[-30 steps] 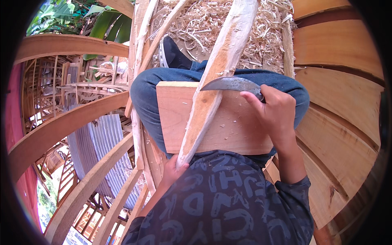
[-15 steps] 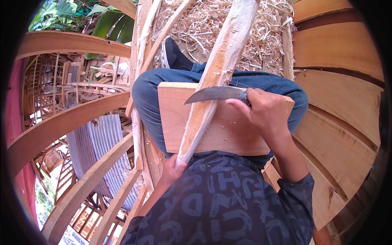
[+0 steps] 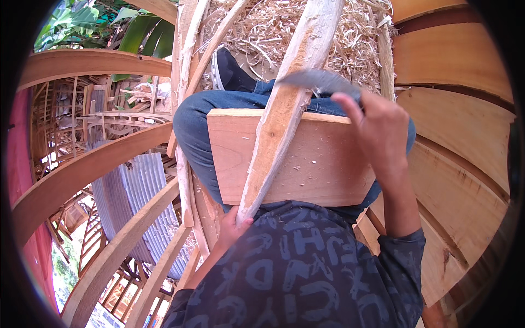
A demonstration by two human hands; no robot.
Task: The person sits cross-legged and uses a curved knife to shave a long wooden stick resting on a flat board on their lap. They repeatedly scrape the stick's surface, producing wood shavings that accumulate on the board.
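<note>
A long pale wooden pole, its upper face cut flat and tan, slopes from my waist up and away between my legs. My left hand is closed round its near end. In my right hand is a curved knife, whose handle is hidden by my fingers. Its blade, slightly blurred, lies across the pole beyond the far edge of a board; whether it touches the wood I cannot tell. That flat wooden board rests on my lap under the pole, with a few small chips on it.
Curled wood shavings cover the floor ahead, past my shoe. Thin poles run along the left. Curved wooden ribs stand farther left, with corrugated sheets beyond. Wide planks form a wall on the right.
My right hand has moved the knife up and away along the pole, and slightly right. My left hand keeps its grip on the near end.
</note>
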